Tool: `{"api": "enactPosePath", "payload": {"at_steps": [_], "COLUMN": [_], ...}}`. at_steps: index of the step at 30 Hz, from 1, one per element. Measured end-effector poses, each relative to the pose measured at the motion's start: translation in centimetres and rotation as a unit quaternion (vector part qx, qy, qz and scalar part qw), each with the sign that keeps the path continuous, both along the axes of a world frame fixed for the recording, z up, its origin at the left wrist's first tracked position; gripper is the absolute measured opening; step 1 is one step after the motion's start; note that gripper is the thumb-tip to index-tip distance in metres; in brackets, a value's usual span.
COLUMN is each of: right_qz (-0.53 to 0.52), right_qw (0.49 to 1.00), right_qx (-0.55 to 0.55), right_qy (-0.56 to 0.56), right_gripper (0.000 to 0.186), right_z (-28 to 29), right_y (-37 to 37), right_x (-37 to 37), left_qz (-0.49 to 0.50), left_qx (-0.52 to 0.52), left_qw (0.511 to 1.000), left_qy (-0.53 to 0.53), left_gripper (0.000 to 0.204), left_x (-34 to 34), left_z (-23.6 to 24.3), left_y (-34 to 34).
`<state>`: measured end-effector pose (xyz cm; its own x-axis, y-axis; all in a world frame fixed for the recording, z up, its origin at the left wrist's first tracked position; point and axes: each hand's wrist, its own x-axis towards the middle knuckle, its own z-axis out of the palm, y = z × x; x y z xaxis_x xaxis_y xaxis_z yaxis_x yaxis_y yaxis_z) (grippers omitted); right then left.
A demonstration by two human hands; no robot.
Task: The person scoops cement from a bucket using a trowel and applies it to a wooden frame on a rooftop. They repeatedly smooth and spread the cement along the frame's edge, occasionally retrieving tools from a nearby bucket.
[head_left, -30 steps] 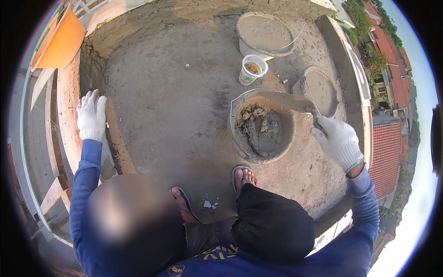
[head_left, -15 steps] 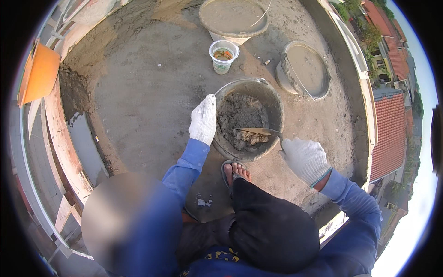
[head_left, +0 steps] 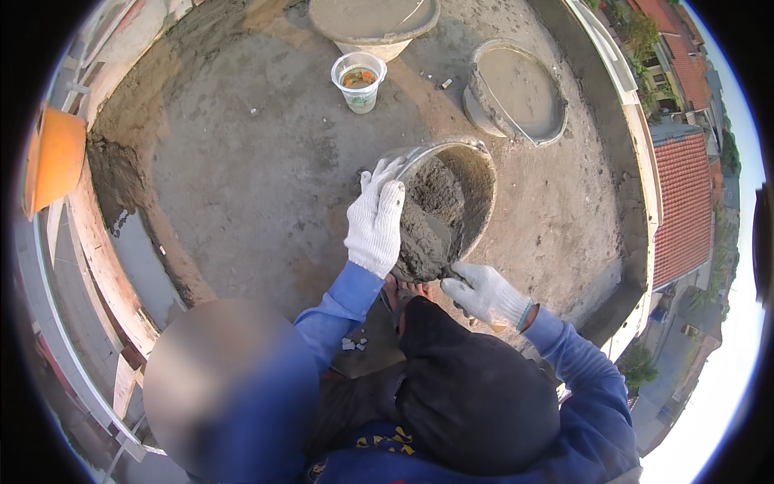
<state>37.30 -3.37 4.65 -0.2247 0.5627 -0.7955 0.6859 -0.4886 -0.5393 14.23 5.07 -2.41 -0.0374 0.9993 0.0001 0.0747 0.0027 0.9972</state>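
Note:
A bucket (head_left: 486, 173) of grey mortar (head_left: 435, 194) stands before me, its mouth tilted. My left hand (head_left: 376, 219), in a white knit glove, presses against the bucket's left side, its fingers stretched out near the rim. My right hand (head_left: 488, 295), gloved too, is closed around the handle of a trowel (head_left: 447, 273) at the bucket's near edge. The trowel's blade is hidden in or behind the mortar. Under the bucket's near side shows my sandalled foot (head_left: 414, 288).
Beyond stand a clear plastic cup (head_left: 359, 87), a large tub (head_left: 379, 36) of grey liquid and a second bucket (head_left: 516, 93) of it. Low walls edge the rough cement floor (head_left: 250, 185). An orange container (head_left: 58, 157) hangs at the left; rooftops (head_left: 681, 206) lie beyond the right wall.
The bucket has tipped over to one side. My left hand has gone from the rim and bail to its side. The trowel and my right hand have come nearer to me and left.

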Motion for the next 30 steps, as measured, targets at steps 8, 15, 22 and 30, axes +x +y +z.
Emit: {"api": "enactPosePath", "payload": {"at_steps": [8,15,22,30], "right_qz": [0.231,0.135,0.036,-0.123], "right_qw": [0.896,0.905,0.985,0.980], "right_qx": [0.309,0.302,0.102,-0.118], "right_qy": [-0.220,-0.269,-0.132,0.099], "right_gripper": [0.028,0.033,0.041,0.039], "right_z": [2.3,3.1,-2.0,3.8], "right_y": [1.3,2.2,-1.2,2.0], "right_x": [3.9,6.2,3.3,0.0], "left_qz": [-0.006,-0.037,-0.047,0.033], "left_qx": [-0.074,-0.012,0.053,-0.076], "left_qw": [0.991,0.999,0.997,0.996], "left_qy": [-0.110,-0.034,0.014,-0.031], "left_gripper": [0.048,0.047,0.039,0.045], "left_x": [-1.4,0.4,2.3,1.2], "left_z": [-1.1,1.0,0.4,0.0], "left_y": [0.8,0.0,-0.8,2.0]}}
